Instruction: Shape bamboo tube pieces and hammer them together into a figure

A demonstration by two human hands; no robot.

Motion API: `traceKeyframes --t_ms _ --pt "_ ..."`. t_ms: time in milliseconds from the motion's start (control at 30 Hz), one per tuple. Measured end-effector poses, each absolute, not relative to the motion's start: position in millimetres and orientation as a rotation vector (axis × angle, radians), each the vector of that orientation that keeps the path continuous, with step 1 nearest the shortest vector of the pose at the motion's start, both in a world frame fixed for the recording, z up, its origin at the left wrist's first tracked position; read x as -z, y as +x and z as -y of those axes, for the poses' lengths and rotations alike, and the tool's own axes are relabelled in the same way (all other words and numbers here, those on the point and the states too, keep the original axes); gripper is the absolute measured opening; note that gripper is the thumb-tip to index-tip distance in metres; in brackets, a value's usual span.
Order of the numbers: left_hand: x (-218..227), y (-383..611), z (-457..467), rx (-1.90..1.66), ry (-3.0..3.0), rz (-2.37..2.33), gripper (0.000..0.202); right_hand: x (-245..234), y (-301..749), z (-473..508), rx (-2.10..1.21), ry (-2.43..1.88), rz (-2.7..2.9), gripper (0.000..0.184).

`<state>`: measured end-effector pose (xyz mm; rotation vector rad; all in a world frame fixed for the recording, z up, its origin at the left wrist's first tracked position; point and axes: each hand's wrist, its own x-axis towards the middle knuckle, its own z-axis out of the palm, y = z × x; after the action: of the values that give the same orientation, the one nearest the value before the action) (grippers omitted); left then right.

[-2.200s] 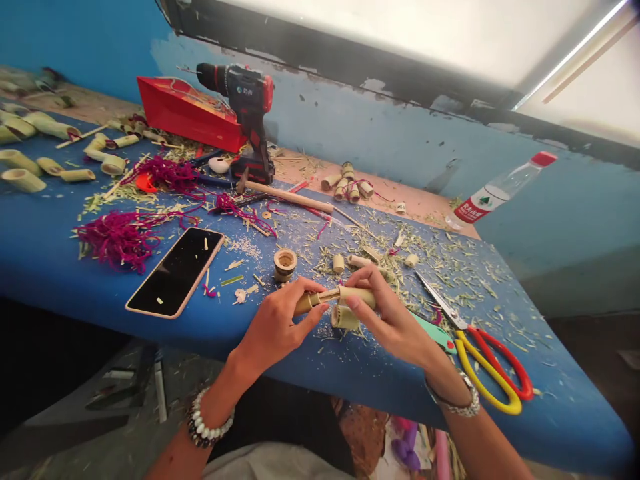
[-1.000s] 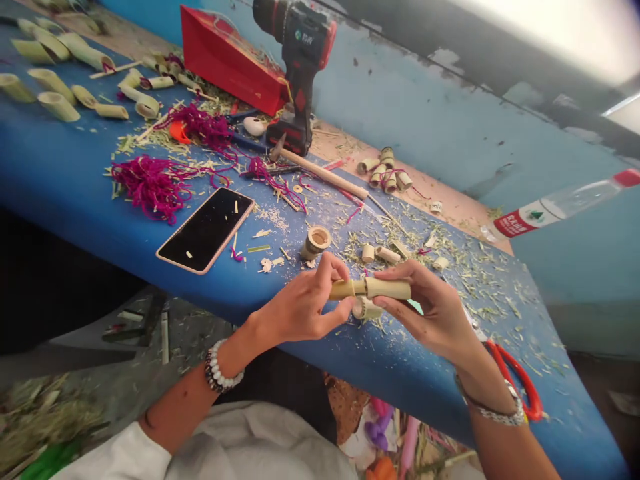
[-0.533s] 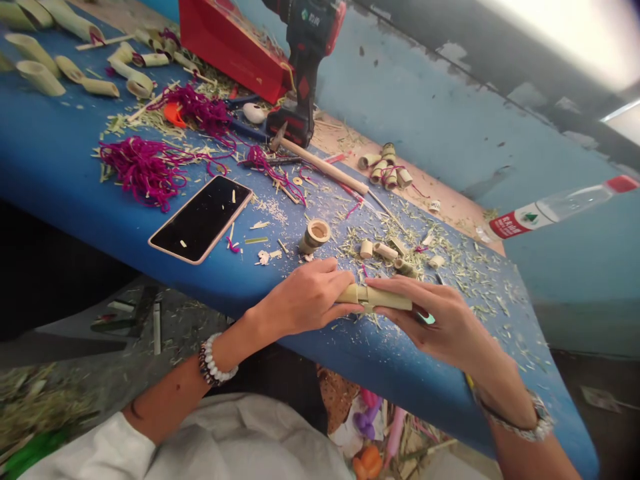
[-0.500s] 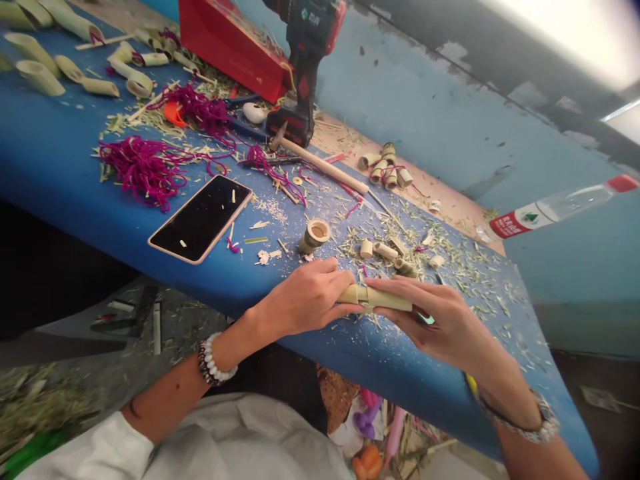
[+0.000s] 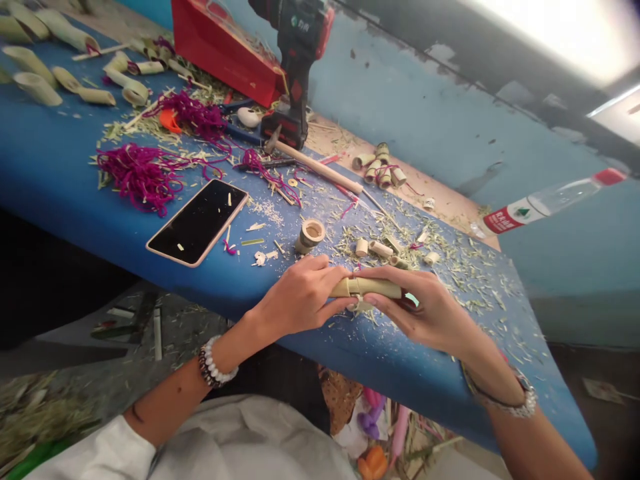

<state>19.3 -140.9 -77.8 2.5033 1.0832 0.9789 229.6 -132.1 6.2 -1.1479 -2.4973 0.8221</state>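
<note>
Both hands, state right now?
Left hand: closed, holding the left part of the bamboo tube.
Right hand: closed, holding its right part.

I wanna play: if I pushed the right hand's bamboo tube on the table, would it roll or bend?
The bamboo tube would probably roll, since its side looks rounded. It seems stiff, lying straight in the right hand. Scattered shavings might make it bump along.

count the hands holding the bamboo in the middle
2. The left hand grips the left part of the bamboo, and the right hand grips its right part. No other hand shows.
</note>
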Motion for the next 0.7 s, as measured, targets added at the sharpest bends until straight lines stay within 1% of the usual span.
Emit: traceKeyframes --t_ms 167,267,367,433,533,567,633,700 --pt "76 16 142 -1.055 2.33 -1.058 0.033 -19 239 126 -0.718 -1.193 2.433 0.025" --pt "76 14 142 -1.102 2.268 -1.022 0.029 -23 251 123 -0.773 -1.197 2.303 0.023" --pt "76 14 143 -1.131 2.237 -1.019 0.024 -13 260 121 -0.859 -1.213 2.213 0.022" --pt "76 14 144 -1.16 2.195 -1.011 0.02 0 262 122 -0.747 -1.293 2.207 0.023" --pt "76 14 146 -1.176 2.083 -1.02 0.018 20 260 126 -0.38 -1.396 2.267 0.021" --pt "75 14 146 -1.178 2.048 -1.027 0.018 23 259 128 -0.312 -1.39 2.296 0.02" --pt "75 13 146 -1.193 2.003 -1.037 0.024 26 259 130 -0.304 -1.324 2.38 0.019" --pt "75 12 144 -1.214 1.988 -1.038 0.028 23 263 127 -0.325 -1.264 2.433 0.023"
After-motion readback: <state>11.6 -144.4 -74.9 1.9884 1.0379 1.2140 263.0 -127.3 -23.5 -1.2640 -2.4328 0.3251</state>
